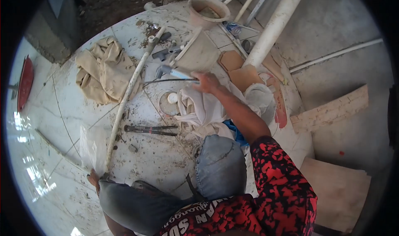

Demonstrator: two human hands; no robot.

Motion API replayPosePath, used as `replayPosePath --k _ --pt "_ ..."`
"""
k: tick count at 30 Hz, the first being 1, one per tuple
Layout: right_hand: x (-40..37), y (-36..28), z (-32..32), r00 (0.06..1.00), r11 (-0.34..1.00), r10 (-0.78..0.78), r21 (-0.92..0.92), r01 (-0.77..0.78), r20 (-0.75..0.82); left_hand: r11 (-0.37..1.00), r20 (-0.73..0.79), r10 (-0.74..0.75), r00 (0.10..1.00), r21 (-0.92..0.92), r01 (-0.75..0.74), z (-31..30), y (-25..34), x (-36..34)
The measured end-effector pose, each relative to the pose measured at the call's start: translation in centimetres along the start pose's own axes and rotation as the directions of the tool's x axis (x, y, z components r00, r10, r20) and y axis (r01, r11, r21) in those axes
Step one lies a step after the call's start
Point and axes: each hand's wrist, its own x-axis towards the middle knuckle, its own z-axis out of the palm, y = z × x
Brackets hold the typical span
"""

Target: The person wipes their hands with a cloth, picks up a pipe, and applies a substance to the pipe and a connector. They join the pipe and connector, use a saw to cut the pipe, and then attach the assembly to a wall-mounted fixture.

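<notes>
My right hand (206, 82) reaches over a pale cloth bag (201, 105), its fingers closed on one end of a thin dark strip (168, 80), perhaps a saw blade. Just beyond those fingers lies a short pipe with a grey elbow fitting (163, 71). Partly hidden behind my knee, my left hand (94, 179) is beside the lower end of a long, dirty white pipe (124, 98) and below a clear plastic bag (92, 148). Its grip cannot be made out. Dark-handled pliers (150, 130) lie on the tiles between my knees and the cloth bag.
A crumpled beige cloth (109, 71) lies left of the long pipe. Grey fittings (160, 54) and a bucket (208, 10) are further back. A thick white pipe (276, 26) leans at the right, near a wooden board (330, 108). A red object (25, 83) is far left.
</notes>
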Motion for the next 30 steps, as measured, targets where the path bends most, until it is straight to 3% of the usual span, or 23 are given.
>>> replayPosePath --k 2,3,4,6,7,10,11,12,13,14,16,18,20,21,22,23,24,25,26,27,28,29,30 --pt "0.3 0.8 1.9 0.999 0.999 -0.035 0.016 0.034 0.021 0.99 0.117 0.014 0.993 0.139 -0.03 -0.4 0.9 1.6" --pt "0.4 0.9 2.4 0.995 0.996 -0.083 0.03 0.081 0.055 0.991 -0.079 0.122 0.989 0.072 -0.116 -1.1 2.3 0.6" --pt "0.5 0.8 2.5 0.996 0.996 -0.08 0.035 0.078 0.042 0.989 -0.088 0.134 0.987 0.071 -0.128 -1.8 3.8 0.7" --pt "1.5 0.5 2.2 0.953 0.995 0.031 0.086 -0.059 0.302 0.912 -0.21 0.393 0.895 -0.039 -0.409 -3.9 9.7 0.3" --pt "2.0 0.1 1.6 0.959 0.995 0.022 0.092 -0.05 0.282 0.875 -0.077 0.4 0.913 -0.265 -0.406 -5.1 13.3 -1.0" --pt "2.1 -2.2 0.1 0.97 0.962 -0.145 0.256 0.092 0.197 0.886 0.427 0.379 0.821 -0.422 -0.19 -10.7 29.2 -9.7" --pt "2.7 -3.5 -0.1 0.974 0.936 -0.151 0.342 0.087 0.166 0.781 0.405 0.622 0.67 -0.381 -0.495 -10.5 32.4 -10.6" --pt "3.1 -4.8 -0.4 0.957 0.898 -0.239 0.411 0.155 0.162 0.579 0.405 0.8 0.442 -0.331 -0.745 -10.2 35.4 -11.7" --pt "3.5 -6.1 -0.8 0.932 0.851 -0.326 0.477 0.219 0.155 0.362 0.367 0.894 0.258 -0.251 -0.898 -10.4 39.4 -15.5" --pt "3.7 -7.8 -1.7 0.914 0.826 -0.381 0.496 0.268 0.139 0.118 0.352 0.935 0.055 -0.161 -0.98 -10.3 43.0 -20.3" --pt "3.5 -10.9 -4.5 0.876 0.74 -0.477 0.569 0.358 0.068 -0.165 0.293 0.94 -0.177 -0.066 -0.984 -8.2 47.4 -27.3" --pt "3.7 -11.4 -7.7 0.861 0.68 -0.509 0.614 0.4 0.003 -0.028 0.668 0.742 -0.059 -0.057 -0.998 -4.8 48.7 -28.7" --pt "4.5 -9.6 -9.6 0.823 0.647 -0.562 0.578 0.498 -0.082 0.01 0.641 0.761 -0.1 -0.166 -0.986 -2.2 47.9 -28.2" --pt "5.9 -6.6 -8.9 0.818 0.544 -0.503 0.633 0.551 -0.28 0.036 0.581 0.805 -0.123 -0.255 -0.966 -1.8 47.6 -28.4" --pt "6.4 -3.2 -11.4 0.907 0.596 -0.281 0.683 0.422 -0.315 0.064 0.518 0.846 -0.129 -0.34 -0.938 -1.7 46.9 -28.4" --pt "7.9 0.7 -11.9 0.763 0.71 -0.136 0.475 0.52 -0.632 0.135 0.603 0.795 -0.069 -0.285 -0.949 -2.0 45.6 -27.4" --pt "9.6 6.1 -11.8 0.72 0.852 0.046 0.404 0.334 -0.692 0.249 0.695 0.718 0.028 -0.219 -0.943 -3.0 45.2 -27.3" --pt "10.7 11.5 -11.6 0.71 0.855 0.291 0.508 0.108 -0.641 0.353 0.772 0.624 0.119 -0.142 -0.925 -4.1 44.7 -27.3" --pt "10.2 15.3 -12.0 0.655 0.879 0.384 0.474 -0.044 -0.651 0.311 0.758 0.649 0.074 -0.176 -0.934 -4.6 42.9 -25.9" --pt "10.5 20.9 -10.0 0.657 0.906 0.419 0.337 -0.255 -0.627 0.268 0.736 0.677 0.03 -0.207 -0.941 -5.1 41.3 -24.6" --pt "9.2 23.4 -9.6 0.675 0.933 0.36 0.245 -0.263 -0.644 0.268 0.736 0.676 0.038 -0.197 -0.943 -5.9 40.7 -24.7" --pt "8.4 25.3 -9.4 0.695 0.952 0.299 0.151 -0.267 -0.654 0.357 0.769 0.624 0.136 -0.126 -0.925 -6.9 40.4 -24.9" --pt "8.1 26.1 -9.2 0.757 0.942 0.327 0.134 -0.307 -0.565 0.447 0.79 0.565 0.238 -0.051 -0.893 -7.4 40.1 -25.2"
